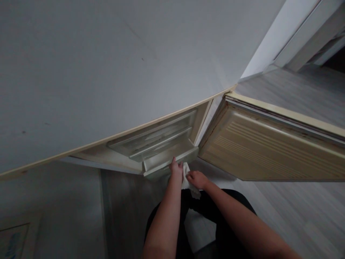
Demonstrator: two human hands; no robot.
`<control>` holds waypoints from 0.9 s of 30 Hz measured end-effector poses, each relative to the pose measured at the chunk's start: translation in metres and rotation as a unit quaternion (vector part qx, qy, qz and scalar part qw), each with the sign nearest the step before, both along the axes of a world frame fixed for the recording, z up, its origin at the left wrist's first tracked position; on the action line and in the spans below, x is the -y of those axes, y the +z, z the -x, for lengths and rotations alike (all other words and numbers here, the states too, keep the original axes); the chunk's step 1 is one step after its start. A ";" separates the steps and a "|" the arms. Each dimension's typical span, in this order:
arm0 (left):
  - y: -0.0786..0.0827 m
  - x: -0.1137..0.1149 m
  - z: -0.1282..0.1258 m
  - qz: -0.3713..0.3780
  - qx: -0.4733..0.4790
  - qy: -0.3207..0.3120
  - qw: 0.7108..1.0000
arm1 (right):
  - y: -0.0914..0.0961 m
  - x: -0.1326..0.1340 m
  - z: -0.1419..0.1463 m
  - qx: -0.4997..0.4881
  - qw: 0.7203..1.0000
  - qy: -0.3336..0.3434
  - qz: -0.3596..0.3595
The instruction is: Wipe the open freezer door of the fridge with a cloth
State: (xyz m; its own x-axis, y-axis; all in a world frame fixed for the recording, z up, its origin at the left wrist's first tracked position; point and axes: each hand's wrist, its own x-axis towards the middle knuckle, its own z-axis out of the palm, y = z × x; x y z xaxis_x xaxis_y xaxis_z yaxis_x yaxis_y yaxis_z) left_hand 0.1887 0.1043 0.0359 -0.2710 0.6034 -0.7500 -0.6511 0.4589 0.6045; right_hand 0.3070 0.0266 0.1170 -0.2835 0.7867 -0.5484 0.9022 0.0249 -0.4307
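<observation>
A clear plastic freezer drawer (172, 162) is pulled partly out at the bottom of a fridge. My left hand (176, 167) is closed at the drawer's front rim, its thumb up over the edge; the other fingers are mostly hidden. Just to its right, my right hand (197, 179) is wrapped round a crumpled white cloth (186, 176). The cloth's upper end sits close to the drawer front, and a loose end hangs down towards my knees. Behind the pulled-out drawer, more clear drawer fronts (161, 133) show inside the compartment.
The fridge door (269, 147) stands open on the right, with brown stains along its seal. Above the compartment spreads a large grey-white surface (129, 72). My legs in black trousers (231, 219) are close below the drawer. Grey wood-look floor (304, 216) lies around.
</observation>
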 end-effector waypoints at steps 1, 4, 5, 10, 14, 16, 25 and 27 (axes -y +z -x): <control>0.000 -0.002 0.003 0.005 -0.005 0.012 1.000 | 0.000 0.000 -0.001 0.003 1.000 0.000 0.000; -0.001 -0.010 0.008 -0.006 -0.015 0.026 1.000 | 0.000 0.000 -0.005 0.004 1.000 -0.002 0.004; 0.000 -0.014 0.009 -0.015 -0.018 0.023 0.999 | 0.000 0.000 -0.006 0.002 1.000 -0.001 0.006; 0.007 -0.037 0.019 -0.050 -0.031 -0.054 0.997 | -0.005 -0.001 -0.007 -0.003 1.000 -0.017 0.005; 0.020 -0.041 0.032 -0.053 -0.050 -0.169 0.983 | -0.012 -0.010 -0.007 -0.034 0.996 -0.078 -0.023; 0.030 -0.033 0.034 -0.053 -0.062 -0.238 0.968 | -0.015 -0.018 -0.003 -0.037 0.992 -0.113 -0.036; 0.091 0.044 0.068 -0.142 -0.327 -0.304 0.883 | -0.018 -0.032 0.074 -0.106 0.989 -0.103 -0.025; 0.102 0.065 0.083 -0.150 -0.373 -0.306 0.863 | -0.019 -0.021 0.089 -0.123 0.990 -0.070 -0.001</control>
